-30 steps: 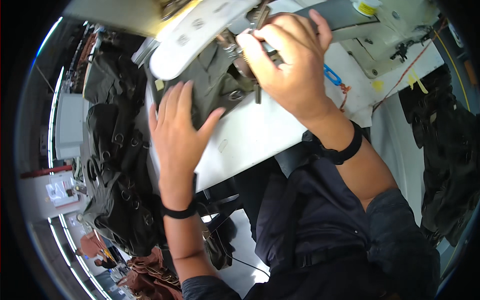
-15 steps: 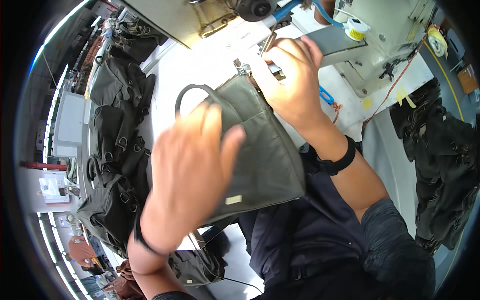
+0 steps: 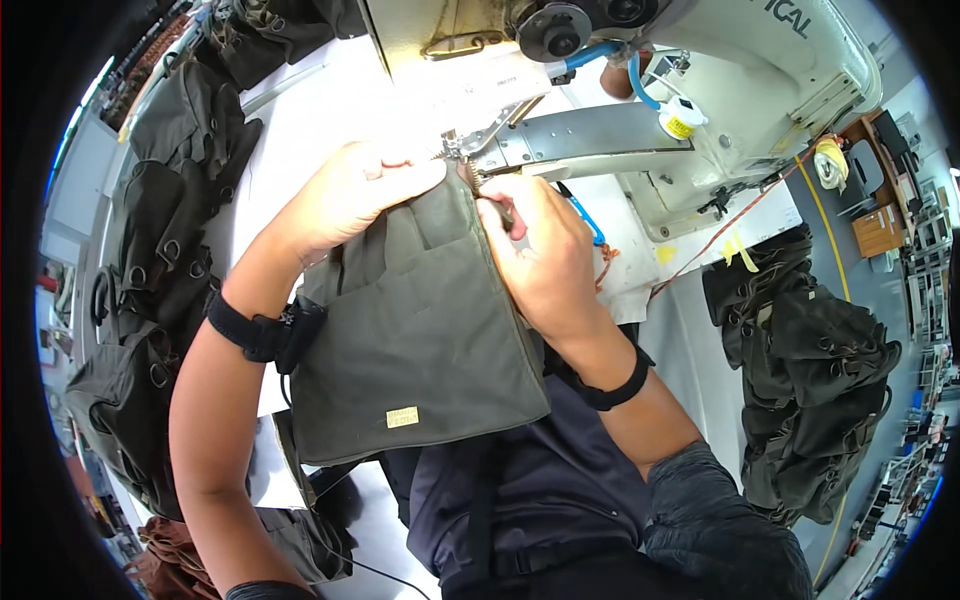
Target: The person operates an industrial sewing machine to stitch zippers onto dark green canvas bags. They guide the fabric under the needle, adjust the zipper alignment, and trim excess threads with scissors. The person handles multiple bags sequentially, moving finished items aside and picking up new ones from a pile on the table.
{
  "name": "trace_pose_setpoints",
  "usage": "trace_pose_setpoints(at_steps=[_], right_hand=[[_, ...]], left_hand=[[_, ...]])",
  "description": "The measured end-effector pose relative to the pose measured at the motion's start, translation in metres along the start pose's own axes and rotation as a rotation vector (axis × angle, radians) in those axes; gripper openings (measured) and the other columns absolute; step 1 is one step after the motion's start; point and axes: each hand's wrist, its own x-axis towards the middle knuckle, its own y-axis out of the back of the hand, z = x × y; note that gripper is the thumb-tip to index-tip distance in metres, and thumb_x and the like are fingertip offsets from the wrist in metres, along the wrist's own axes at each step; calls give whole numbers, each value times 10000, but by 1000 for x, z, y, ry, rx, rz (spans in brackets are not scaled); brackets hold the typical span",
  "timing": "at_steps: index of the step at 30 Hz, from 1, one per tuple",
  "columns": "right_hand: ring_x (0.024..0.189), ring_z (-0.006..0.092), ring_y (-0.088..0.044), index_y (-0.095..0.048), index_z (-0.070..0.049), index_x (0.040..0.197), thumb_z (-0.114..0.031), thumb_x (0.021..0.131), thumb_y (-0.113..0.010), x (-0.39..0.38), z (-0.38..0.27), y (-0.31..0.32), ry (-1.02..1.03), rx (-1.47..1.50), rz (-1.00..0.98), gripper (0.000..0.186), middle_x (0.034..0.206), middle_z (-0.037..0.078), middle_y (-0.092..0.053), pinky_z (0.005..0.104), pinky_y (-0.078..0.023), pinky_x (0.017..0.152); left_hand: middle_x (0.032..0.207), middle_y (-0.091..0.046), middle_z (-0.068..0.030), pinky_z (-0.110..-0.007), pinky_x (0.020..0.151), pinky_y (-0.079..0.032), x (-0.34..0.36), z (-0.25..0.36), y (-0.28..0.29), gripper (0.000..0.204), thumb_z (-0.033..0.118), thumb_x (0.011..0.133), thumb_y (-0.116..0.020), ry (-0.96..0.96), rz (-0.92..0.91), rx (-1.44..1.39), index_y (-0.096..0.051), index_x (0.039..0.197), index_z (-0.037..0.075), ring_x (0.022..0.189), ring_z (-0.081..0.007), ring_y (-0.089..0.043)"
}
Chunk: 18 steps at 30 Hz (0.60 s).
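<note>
An olive-grey fabric bag (image 3: 420, 350) with a small pale tag hangs over the table edge toward me, its zipped top corner under the sewing machine's presser foot (image 3: 455, 145). My left hand (image 3: 355, 195) is closed on the bag's top left part, thumb reaching toward the foot. My right hand (image 3: 540, 250) is curled round the bag's right zipped edge, just below the foot. The narrow metal sewing arm (image 3: 600, 135) runs rightward from the foot, with a blue tool (image 3: 590, 220) lying below it.
A white worktable (image 3: 270, 120) bears piles of olive bags (image 3: 170, 200) along the left. More bags (image 3: 810, 370) hang at the right beside a grey chute. The machine body (image 3: 760, 100) fills the upper right. Brown bags (image 3: 170, 555) lie low at the left; shelving (image 3: 880, 220) stands beyond a marked aisle.
The bag has come into full view below the foot. My left hand has moved up to its top and closed on it. My right hand has shifted down from the machine parts onto the zipped edge.
</note>
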Motion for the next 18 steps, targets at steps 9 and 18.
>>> trace_pose_setpoints(at_steps=[9, 18], right_hand=[[842, 255, -577, -739, -119, 996, -95, 770, -738, 49, 36, 36, 448, -302, -75, 227, 839, 41, -566, 402, -442, 749], [897, 236, -558, -800, -197, 939, -93, 765, -714, 66, 56, 25, 457, -250, -43, 220, 905, -2, -592, 409, -406, 813]], left_hand=[[1103, -723, -13, -295, 940, -485, 6, -9, 2, 327, 303, 1004, -698, -98, 46, 52, -755, 1157, 18, 994, -105, -613], [1162, -722, -31, -314, 984, -505, 32, -26, 34, 271, 211, 975, -738, -21, -212, -139, -749, 1166, 19, 1079, -114, -636]])
